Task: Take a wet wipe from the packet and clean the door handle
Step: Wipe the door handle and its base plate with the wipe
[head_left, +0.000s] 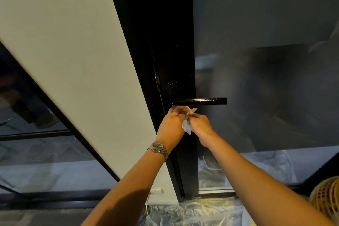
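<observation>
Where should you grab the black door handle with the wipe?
Wrap the wet wipe around the middle of the door handle, coming up from below. Its bar lies level, fixed at the left and free at the right, and the left hand and right hand hold the wipe just beneath.

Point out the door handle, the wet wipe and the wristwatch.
door handle [201, 101]: head view, middle of the bar.
wet wipe [187, 127]: head view, hanging lower corner.
wristwatch [158, 146]: head view, dial.
</observation>
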Tool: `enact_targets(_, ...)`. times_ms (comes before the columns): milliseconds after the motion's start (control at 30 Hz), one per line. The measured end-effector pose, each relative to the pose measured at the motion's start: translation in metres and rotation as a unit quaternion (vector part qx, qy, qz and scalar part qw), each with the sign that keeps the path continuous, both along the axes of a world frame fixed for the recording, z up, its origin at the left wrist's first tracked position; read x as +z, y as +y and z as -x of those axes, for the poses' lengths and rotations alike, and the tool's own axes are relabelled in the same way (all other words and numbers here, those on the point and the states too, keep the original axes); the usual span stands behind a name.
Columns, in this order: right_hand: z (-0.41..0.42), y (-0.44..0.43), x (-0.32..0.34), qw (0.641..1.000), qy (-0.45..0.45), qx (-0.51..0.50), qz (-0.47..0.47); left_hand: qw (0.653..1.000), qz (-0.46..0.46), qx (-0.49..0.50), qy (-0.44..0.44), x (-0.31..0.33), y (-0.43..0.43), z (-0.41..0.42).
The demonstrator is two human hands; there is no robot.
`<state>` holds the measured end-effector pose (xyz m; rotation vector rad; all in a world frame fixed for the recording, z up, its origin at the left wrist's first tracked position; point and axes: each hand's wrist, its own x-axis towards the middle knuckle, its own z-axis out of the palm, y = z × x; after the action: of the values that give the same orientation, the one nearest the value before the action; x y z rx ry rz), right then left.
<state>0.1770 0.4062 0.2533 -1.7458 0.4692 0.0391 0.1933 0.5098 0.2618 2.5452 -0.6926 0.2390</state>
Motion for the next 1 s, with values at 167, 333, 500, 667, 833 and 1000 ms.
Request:
enact_targets(167,-0.001,0.004,0.002,0.997,-0.062,-0.051,0.016,0.991,0.098,0.076,0.045,0.003,-0.001,0.009)
enact_targets(333,-0.003,0.017,0.006,0.977,-0.186,-0.051,0.089,0.971,0.195,0.137,0.022,0.028,0.007,0.015)
enact_targets(500,-0.002,0.036,0.01,0.911,-0.207,0.132,0.332,0.977,0.163,0.007,-0.133,0.063,0.016,0.017)
enact_targets(667,0.002,0.039,0.002,0.84,-0.159,0.157,0.494,0.982,0.011,-0.159,-0.104,0.071,0.021,-0.005)
enact_targets(833,0.003,0.037,0.005,0.866,-0.158,0.066,0.469,0.983,0.053,-0.174,-0.021,0.084,0.03,-0.013)
enact_targets(1000,0.003,0.034,0.005,0.954,-0.136,-0.019,0.266,0.981,0.12,-0.148,0.027,0.09,0.036,-0.015)
